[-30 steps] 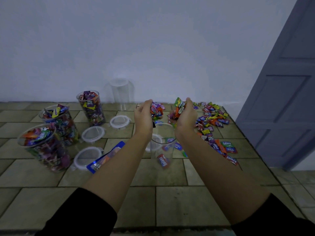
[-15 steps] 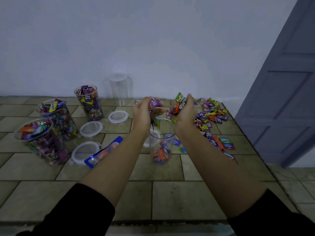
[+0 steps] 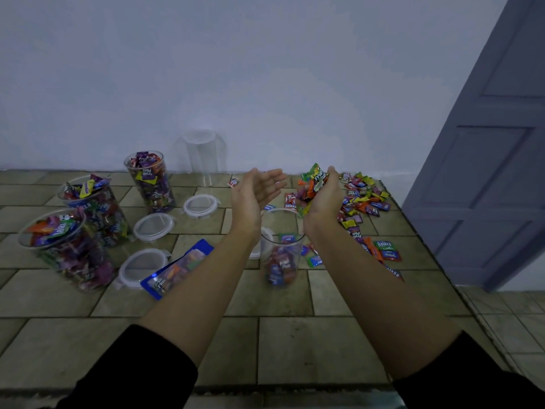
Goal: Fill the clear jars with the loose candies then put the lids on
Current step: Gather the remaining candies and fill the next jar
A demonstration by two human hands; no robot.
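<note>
1. Jar [image 3: 281, 252], head view: clear and lidless, it stands upright on the tiled table [image 3: 295, 335], just below and between the two wrists. A shallow layer of wrapped candies lies at its bottom.
2. Left hand [image 3: 259, 188]: held above the jar's left side, palm turned inward, fingers straight and loosely spread. It holds nothing.
3. Right hand [image 3: 324, 202]: held above the jar's right side, fingers cupped upward round a handful of candies [image 3: 314, 184]. The lowest wrappers hang at the heel of the hand, over the jar's mouth.
4. Jars, total count five.
   - One is the part-filled jar of entry 1.
   - Three are heaped to the brim in a diagonal row at the left: nearest jar [image 3: 66, 252], middle jar [image 3: 97, 211], farthest jar [image 3: 150, 181].
   - One empty jar [image 3: 202, 156] stands against the wall, behind the left hand.
5. Lids, count four, all lying flat: far lid [image 3: 202, 205], middle lid [image 3: 153, 227], near lid [image 3: 141, 265], and a fourth lid [image 3: 256, 254] partly hidden behind the left wrist, just beside the jar.
6. Loose candies [image 3: 362, 202]: one spread pile to the right of the right hand, running toward the table's right edge. There are too many to count.
7. Blue bag [image 3: 177, 268]: count one, lying flat between the near lid and the left forearm.
8. Door [image 3: 486, 172]: count one, grey, beyond the table's right edge.
</note>
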